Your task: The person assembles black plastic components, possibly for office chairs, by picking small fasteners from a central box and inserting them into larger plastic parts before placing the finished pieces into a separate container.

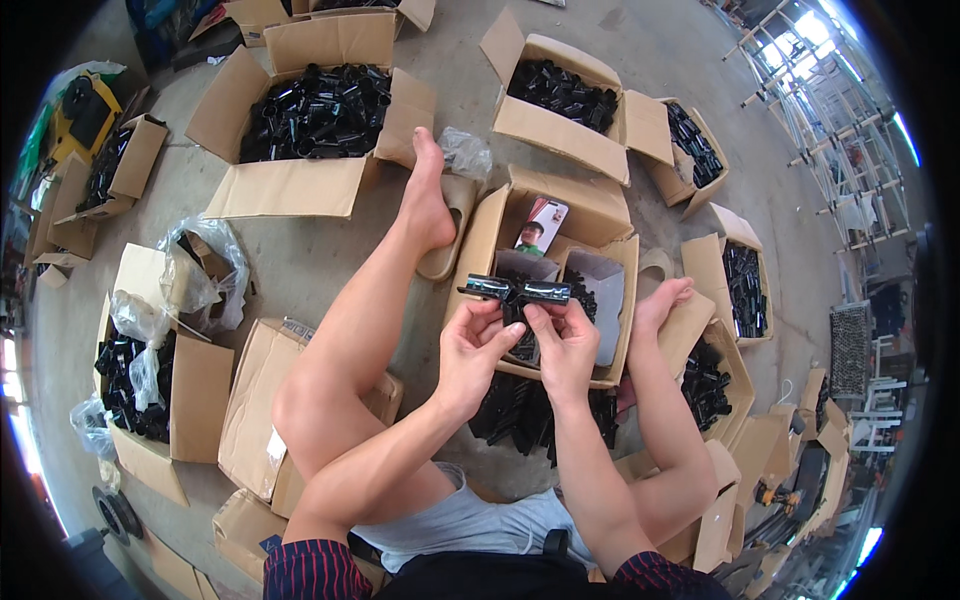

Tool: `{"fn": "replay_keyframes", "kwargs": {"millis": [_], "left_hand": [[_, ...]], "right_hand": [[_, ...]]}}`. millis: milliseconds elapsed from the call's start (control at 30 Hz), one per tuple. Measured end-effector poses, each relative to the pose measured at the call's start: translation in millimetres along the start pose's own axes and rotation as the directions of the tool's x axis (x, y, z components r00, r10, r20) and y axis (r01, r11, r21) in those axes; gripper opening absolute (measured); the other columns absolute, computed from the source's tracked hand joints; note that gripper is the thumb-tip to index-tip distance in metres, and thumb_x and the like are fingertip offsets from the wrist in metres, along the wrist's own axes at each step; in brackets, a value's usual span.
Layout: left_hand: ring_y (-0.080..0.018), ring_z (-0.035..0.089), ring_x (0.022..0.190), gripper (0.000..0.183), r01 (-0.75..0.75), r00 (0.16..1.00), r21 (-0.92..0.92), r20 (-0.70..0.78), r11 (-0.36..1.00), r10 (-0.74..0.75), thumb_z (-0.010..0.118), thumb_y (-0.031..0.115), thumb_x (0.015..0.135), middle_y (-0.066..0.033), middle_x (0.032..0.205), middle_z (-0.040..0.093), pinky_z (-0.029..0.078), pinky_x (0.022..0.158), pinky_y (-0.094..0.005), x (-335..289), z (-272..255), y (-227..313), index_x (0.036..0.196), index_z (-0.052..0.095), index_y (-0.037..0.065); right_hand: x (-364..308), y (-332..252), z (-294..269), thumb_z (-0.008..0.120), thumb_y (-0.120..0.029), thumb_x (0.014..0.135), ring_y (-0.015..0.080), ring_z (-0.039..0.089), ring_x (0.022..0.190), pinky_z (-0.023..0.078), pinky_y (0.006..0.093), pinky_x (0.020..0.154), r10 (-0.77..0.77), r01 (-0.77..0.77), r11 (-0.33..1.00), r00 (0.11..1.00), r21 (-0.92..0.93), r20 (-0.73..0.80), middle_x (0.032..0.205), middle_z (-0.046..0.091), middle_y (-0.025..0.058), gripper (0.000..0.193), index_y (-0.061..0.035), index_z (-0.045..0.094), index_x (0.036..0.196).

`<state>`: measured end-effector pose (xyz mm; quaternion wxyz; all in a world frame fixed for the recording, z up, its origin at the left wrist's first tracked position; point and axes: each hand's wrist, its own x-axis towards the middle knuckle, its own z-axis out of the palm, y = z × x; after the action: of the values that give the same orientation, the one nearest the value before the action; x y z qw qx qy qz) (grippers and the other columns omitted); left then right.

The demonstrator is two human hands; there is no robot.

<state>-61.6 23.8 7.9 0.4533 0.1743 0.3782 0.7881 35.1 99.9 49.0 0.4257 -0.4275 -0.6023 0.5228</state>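
Over the cardboard box between my legs I hold a glossy black pipe joint (545,292) with both hands. It is T-shaped, with a crossbar of half-round pieces and a short stem between my thumbs. My left hand (474,345) pinches it from the left, thumb against the stem. My right hand (563,340) grips the right part, thumb up near the middle. Beneath them, the open cardboard box (480,240) contains grey trays (615,300) with small black parts (580,290). A phone (541,226) showing a person on its screen leans inside the box's far side.
Black fittings (510,405) are heaped on the near side of the box. Open cartons of black parts surround me, including a large carton (290,190) at far left and another carton (560,135) at far right. Plastic bags (205,270) lie at left; a metal pipe rack (830,130) stands right.
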Motion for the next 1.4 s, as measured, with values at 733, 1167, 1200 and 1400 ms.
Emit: {"fn": "replay_keyframes", "kwargs": {"millis": [733, 1167, 1200, 1400], "left_hand": [[-0.0191, 0.068, 0.106, 0.034, -0.002, 1.0, -0.008, -0.011, 1.0, 0.002, 0.075, -0.011, 0.087, -0.0126, 0.113, 0.069, 0.057, 0.094, -0.032, 8, 6, 4, 0.112, 0.055, 0.001], [-0.0184, 0.068, 0.104, 0.035, 0.057, 0.998, -0.005, -0.029, 0.998, -0.057, 0.077, -0.01, 0.085, -0.0116, 0.112, 0.069, 0.057, 0.094, -0.0319, 3, 5, 0, 0.111, 0.056, 0.002], [-0.0184, 0.068, 0.104, 0.035, 0.047, 0.999, -0.012, -0.023, 0.999, -0.047, 0.077, -0.01, 0.085, -0.0115, 0.112, 0.069, 0.058, 0.093, -0.0319, 4, 4, 1, 0.111, 0.056, 0.002], [-0.0186, 0.068, 0.104, 0.033, 0.068, 0.998, 0.006, 0.002, 0.998, -0.068, 0.077, -0.009, 0.086, -0.0113, 0.113, 0.07, 0.057, 0.093, -0.0317, 4, 5, 5, 0.11, 0.057, 0.001]], "right_hand": [[-8, -28, -1, 0.073, -0.011, 0.096, 0.0091, 0.064, 0.093, 0.051, 0.0262, 0.086, 0.123, -0.132, 0.973, 0.991, 0.191, 0.06, 0.098, 0.071, 0.0027, 0.017, 0.0018, 0.072, 0.107], [-5, -6, -1, 0.072, -0.009, 0.097, 0.0102, 0.065, 0.094, 0.051, 0.0264, 0.086, 0.051, -0.057, 0.992, 0.997, 0.108, 0.053, 0.104, 0.071, 0.005, 0.016, 0.0022, 0.07, 0.108], [-5, -7, -2, 0.072, -0.008, 0.096, 0.0102, 0.065, 0.094, 0.051, 0.0261, 0.086, 0.072, -0.077, 0.99, 0.996, 0.118, 0.05, 0.103, 0.071, 0.0046, 0.016, 0.0023, 0.071, 0.108], [-7, -19, -1, 0.074, -0.008, 0.095, 0.0098, 0.065, 0.092, 0.051, 0.0244, 0.084, 0.067, -0.069, 0.979, 0.998, 0.191, 0.014, 0.102, 0.071, 0.0039, 0.016, 0.0027, 0.071, 0.107]]}}
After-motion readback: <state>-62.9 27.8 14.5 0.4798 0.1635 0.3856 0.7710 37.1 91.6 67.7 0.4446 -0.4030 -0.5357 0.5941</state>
